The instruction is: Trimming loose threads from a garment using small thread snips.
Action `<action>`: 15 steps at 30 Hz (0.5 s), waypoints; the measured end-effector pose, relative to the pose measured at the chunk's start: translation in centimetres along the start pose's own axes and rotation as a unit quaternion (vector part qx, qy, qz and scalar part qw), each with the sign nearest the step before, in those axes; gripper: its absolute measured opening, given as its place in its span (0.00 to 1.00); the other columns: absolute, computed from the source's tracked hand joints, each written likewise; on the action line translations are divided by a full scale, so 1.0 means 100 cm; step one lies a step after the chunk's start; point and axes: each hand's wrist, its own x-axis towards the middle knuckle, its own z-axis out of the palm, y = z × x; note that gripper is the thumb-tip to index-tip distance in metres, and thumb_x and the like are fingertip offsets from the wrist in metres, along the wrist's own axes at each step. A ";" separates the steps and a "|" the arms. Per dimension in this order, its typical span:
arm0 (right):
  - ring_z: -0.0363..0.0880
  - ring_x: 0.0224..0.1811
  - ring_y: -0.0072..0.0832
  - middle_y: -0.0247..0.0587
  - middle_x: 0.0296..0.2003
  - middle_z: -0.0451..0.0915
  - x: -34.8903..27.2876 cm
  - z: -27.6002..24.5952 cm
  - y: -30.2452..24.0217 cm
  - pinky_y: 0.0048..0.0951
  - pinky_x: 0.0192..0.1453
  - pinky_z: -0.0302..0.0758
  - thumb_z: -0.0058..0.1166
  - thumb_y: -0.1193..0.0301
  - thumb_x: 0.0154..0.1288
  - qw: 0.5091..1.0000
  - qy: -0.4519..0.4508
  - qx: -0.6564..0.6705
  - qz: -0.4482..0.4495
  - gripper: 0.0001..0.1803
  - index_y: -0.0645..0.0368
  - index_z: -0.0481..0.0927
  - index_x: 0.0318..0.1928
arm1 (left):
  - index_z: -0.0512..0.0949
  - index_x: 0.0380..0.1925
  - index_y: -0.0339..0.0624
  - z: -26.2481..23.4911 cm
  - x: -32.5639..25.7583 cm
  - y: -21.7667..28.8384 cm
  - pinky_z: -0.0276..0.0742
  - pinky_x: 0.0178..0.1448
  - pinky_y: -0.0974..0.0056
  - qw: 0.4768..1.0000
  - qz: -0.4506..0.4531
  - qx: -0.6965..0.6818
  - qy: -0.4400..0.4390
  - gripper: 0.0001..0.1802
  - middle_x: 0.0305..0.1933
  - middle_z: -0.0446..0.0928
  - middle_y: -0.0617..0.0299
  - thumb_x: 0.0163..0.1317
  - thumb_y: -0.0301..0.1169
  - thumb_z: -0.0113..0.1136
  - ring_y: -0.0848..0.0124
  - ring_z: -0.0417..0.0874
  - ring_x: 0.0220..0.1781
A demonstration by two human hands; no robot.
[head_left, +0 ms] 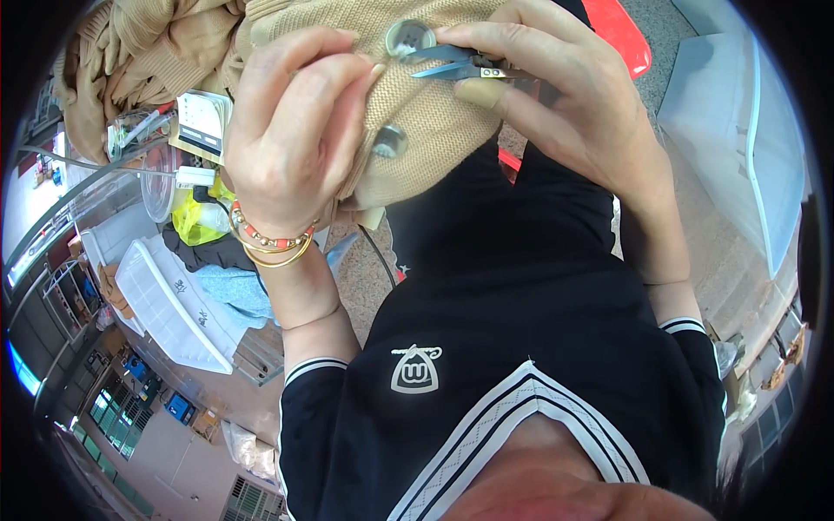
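A beige knit garment (426,130) lies across my lap, with a large grey-green button (410,39) near its top. Lower on the knit sits a second, shiny button (388,141). My right hand (565,87) is closed around small thread snips (452,68); their blades point left, apart at the tips, just below the upper button. Tan tape or a cover wraps that hand's thumb. To the left of the buttons, my left hand (295,130) is closed with thumb and forefinger pinched together. Whatever is between those fingertips is too fine to make out.
More beige knitwear (148,52) is heaped at the far left. Nearby are a notepad (204,122), a white plug (195,177) on a cable and a yellow bag (195,213). A white plastic bin (174,304) stands left, a translucent one (721,130) right, beside a red stool (621,35).
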 end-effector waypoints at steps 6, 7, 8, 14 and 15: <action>0.75 0.33 0.34 0.42 0.31 0.73 0.000 0.001 0.004 0.29 0.37 0.72 0.64 0.75 0.58 0.999 -0.006 0.040 0.023 0.20 0.61 0.79 0.52 | 0.81 0.31 0.34 -0.003 0.005 0.005 0.81 0.41 0.65 0.999 0.029 -0.026 -0.017 0.10 0.40 0.82 0.52 0.47 0.16 0.69 0.61 0.85 0.41; 0.74 0.33 0.34 0.41 0.31 0.73 0.001 0.001 0.005 0.29 0.37 0.71 0.64 0.74 0.58 0.997 -0.014 0.063 0.053 0.20 0.61 0.79 0.52 | 0.81 0.32 0.33 -0.001 0.006 0.004 0.82 0.42 0.65 0.998 0.034 -0.056 -0.024 0.09 0.40 0.82 0.51 0.48 0.16 0.68 0.60 0.86 0.43; 0.74 0.33 0.34 0.41 0.31 0.73 0.001 0.000 0.006 0.29 0.37 0.71 0.64 0.74 0.58 0.997 -0.013 0.062 0.054 0.20 0.61 0.79 0.52 | 0.81 0.32 0.33 0.001 0.006 0.004 0.82 0.42 0.65 0.998 0.035 -0.057 -0.023 0.09 0.40 0.82 0.51 0.48 0.16 0.68 0.60 0.86 0.43; 0.71 0.31 0.31 0.39 0.30 0.73 -0.003 -0.001 0.010 0.27 0.37 0.67 0.65 0.74 0.58 0.998 -0.010 0.068 0.009 0.20 0.60 0.80 0.53 | 0.77 0.37 0.33 0.014 0.000 -0.004 0.82 0.44 0.65 0.990 0.026 -0.142 0.000 0.11 0.40 0.83 0.51 0.54 0.15 0.64 0.60 0.87 0.42; 0.71 0.31 0.31 0.39 0.30 0.73 -0.002 -0.002 0.008 0.27 0.37 0.67 0.65 0.73 0.58 0.998 0.012 0.060 0.005 0.21 0.60 0.81 0.52 | 0.77 0.38 0.34 0.016 0.000 -0.003 0.82 0.43 0.66 0.991 0.001 -0.132 0.016 0.10 0.39 0.84 0.52 0.56 0.16 0.63 0.62 0.87 0.40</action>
